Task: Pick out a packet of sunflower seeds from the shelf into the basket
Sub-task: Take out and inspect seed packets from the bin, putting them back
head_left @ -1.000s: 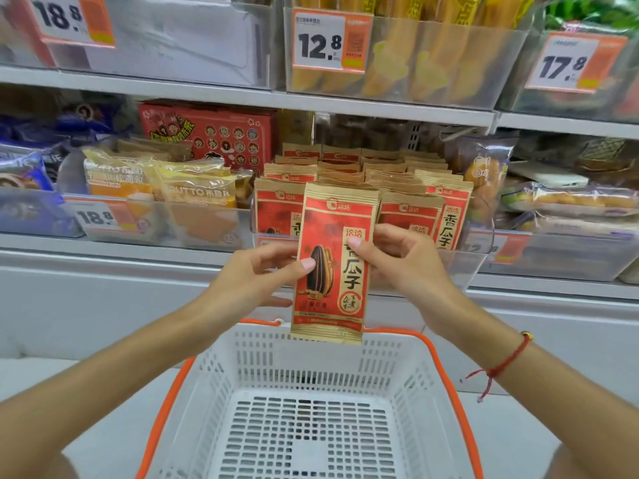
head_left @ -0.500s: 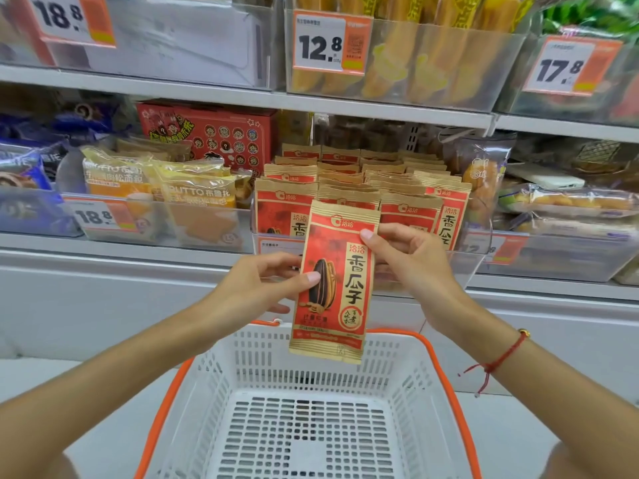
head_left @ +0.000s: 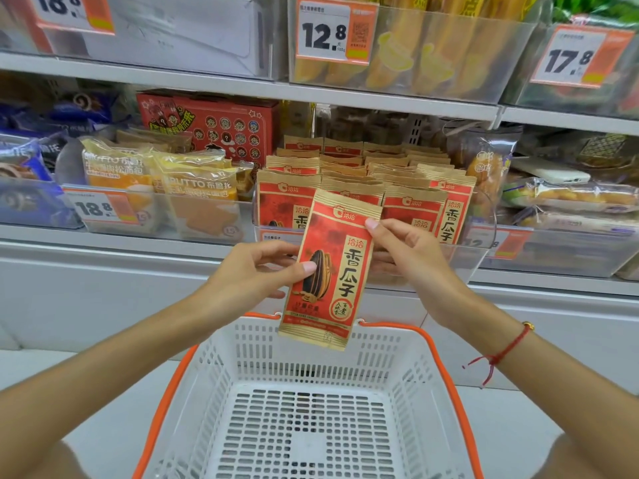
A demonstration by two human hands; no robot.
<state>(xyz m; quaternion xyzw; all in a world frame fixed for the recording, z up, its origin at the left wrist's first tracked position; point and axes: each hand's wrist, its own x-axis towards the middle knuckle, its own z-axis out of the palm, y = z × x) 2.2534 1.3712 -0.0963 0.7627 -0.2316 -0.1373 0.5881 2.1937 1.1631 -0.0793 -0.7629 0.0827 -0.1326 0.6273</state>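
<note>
A red and gold sunflower seed packet [head_left: 333, 271] hangs upright, slightly tilted, just above the far rim of the white basket [head_left: 408, 368] with orange handles. My left hand [head_left: 252, 274] pinches the packet's left edge with thumb on its front. My right hand [head_left: 411, 257] pinches its upper right edge. Behind the hands, several identical packets [head_left: 411, 188] stand in rows in a clear shelf bin. Nothing lies on the basket's grid floor.
Bread packs [head_left: 193, 188] sit in a bin left of the seeds, a red box [head_left: 214, 126] behind them. Snack bags [head_left: 574, 198] lie to the right. The upper shelf holds bins with price tags 12.8 [head_left: 328, 32] and 17.8 [head_left: 570, 57].
Both hands have lowered the packet from in front of the shelf bin towards the basket's far rim, and it has tilted a little.
</note>
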